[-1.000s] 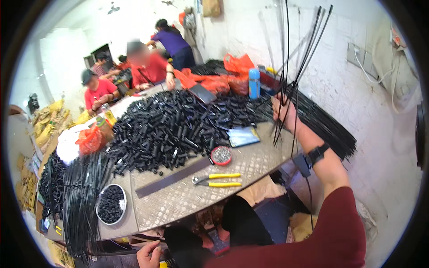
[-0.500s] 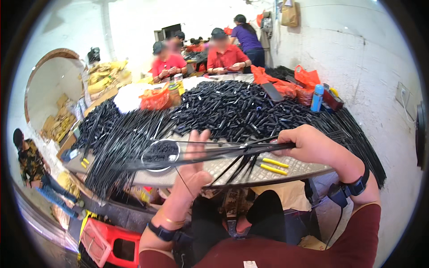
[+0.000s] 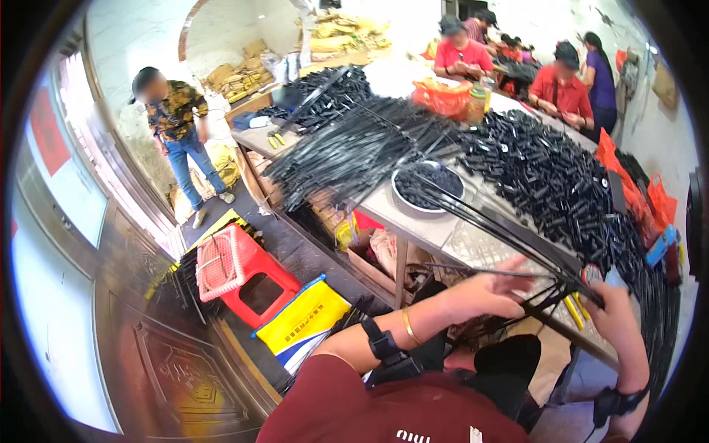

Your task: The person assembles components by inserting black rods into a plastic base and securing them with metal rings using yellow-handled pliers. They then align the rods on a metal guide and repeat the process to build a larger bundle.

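Observation:
A bunch of long thin black strips [image 3: 493,224] slants over the table's near edge. My right hand [image 3: 611,310] is closed round the bunch's near end. Beside the strips is my left hand [image 3: 502,289], fingers stretched out and partly blurred; whether it touches them I cannot tell. The bunch's far end passes over a white bowl [image 3: 422,210] filled with tiny black pieces. Close to my right hand lie yellow-handled pliers [image 3: 574,313]. A large pile of similar black strips [image 3: 347,151] lies left of the bowl, and short black tube-like parts [image 3: 535,177] are heaped to its right.
Left of the table stand a red plastic stool [image 3: 255,295] and a yellow, blue and white bag [image 3: 309,319]. A person [image 3: 177,122] stands by the doorway. Two people in red [image 3: 459,59] sit across the table. At right are orange plastic bags [image 3: 659,203] and a blue can [image 3: 659,247].
The view has swung left, bringing in the door and more of the stool. My right hand still grips the strips; my left hand has moved from beneath them to their near side.

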Motion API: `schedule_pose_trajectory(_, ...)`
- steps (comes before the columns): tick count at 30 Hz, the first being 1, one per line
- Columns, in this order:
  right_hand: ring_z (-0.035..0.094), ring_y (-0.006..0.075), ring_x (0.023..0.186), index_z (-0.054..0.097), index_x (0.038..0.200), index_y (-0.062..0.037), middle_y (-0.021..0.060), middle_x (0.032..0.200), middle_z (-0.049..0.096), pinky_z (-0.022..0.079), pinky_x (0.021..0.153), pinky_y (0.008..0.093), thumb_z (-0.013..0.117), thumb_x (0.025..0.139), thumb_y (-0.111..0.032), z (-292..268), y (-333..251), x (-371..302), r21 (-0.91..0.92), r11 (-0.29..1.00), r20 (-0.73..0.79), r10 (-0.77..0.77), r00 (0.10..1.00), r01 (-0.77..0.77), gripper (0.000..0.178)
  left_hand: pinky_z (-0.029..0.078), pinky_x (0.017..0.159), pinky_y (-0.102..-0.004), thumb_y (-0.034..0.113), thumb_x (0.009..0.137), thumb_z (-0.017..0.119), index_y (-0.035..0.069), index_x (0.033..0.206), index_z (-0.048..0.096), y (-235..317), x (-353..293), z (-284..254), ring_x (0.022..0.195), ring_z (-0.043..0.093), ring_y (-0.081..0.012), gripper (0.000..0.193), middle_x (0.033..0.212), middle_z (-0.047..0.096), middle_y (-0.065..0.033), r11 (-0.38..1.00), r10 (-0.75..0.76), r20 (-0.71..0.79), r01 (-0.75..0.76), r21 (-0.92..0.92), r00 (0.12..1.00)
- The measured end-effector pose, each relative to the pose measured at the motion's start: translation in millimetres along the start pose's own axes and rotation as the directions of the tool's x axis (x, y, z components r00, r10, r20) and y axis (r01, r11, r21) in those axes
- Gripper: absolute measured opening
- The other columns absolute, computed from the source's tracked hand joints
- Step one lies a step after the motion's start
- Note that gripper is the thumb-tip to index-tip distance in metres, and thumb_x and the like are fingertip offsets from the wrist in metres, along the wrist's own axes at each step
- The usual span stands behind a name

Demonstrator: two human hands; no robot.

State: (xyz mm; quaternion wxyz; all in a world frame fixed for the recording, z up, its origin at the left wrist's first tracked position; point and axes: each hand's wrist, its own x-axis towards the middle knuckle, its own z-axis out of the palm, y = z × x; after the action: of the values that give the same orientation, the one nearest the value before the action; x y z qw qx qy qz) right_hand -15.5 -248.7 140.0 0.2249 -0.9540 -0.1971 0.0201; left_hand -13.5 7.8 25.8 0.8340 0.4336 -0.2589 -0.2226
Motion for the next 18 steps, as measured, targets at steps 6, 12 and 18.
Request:
schedule_pose_trajectory(6, 0.049, 0.0274, 0.058, 0.056, 0.082, 0.0030, 0.0193, 0.066, 0.053, 0.041, 0.057, 0.0370, 0.064, 0.082, -0.023, 4.1, 4.2, 24.9, 0.060, 0.996, 0.088, -0.068, 0.994, 0.063, 0.027, 0.038, 0.099, -0.0320, 0.013, 0.081, 0.065, 0.000, 0.137, 0.035, -2.0, -37.0, -13.7, 0.119, 0.048, -0.0218, 0.064, 0.132, 0.046, -0.0208, 0.361, -0.015, -0.042, 0.044, 0.931, 0.999)
schedule_pose_trajectory(12, 0.058, 0.0313, 0.065, 0.056, 0.080, 0.0009, 0.0179, 0.069, 0.057, 0.043, 0.059, 0.0373, 0.064, 0.082, -0.024, -1.9, 3.6, 22.0, 0.072, 0.996, 0.103, -0.051, 0.993, 0.043, 0.027, 0.045, 0.088, -0.0283, -0.002, 0.076, 0.064, -0.001, 0.125, 0.047, 29.9, -33.3, -3.0, 0.096, 0.057, -0.0141, 0.052, 0.106, 0.061, -0.0086, 0.868, 0.446, -0.513, -0.213, 0.450, 0.734)
schedule_pose_trajectory(18, 0.060, 0.0340, 0.071, 0.057, 0.086, -0.0029, 0.0163, 0.073, 0.060, 0.047, 0.061, 0.0392, 0.065, 0.080, -0.022, -4.0, -28.9, -1.8, 0.020, 0.978, 0.109, -0.207, 0.972, 0.206, 0.021, 0.027, 0.106, -0.0389, 0.007, 0.069, 0.076, -0.003, 0.140, 0.017, 15.4, 18.5, 62.2, 0.118, 0.048, -0.0249, 0.093, 0.131, 0.046, -0.0169, 0.613, 0.504, 0.003, -0.360, 0.703, 0.864)
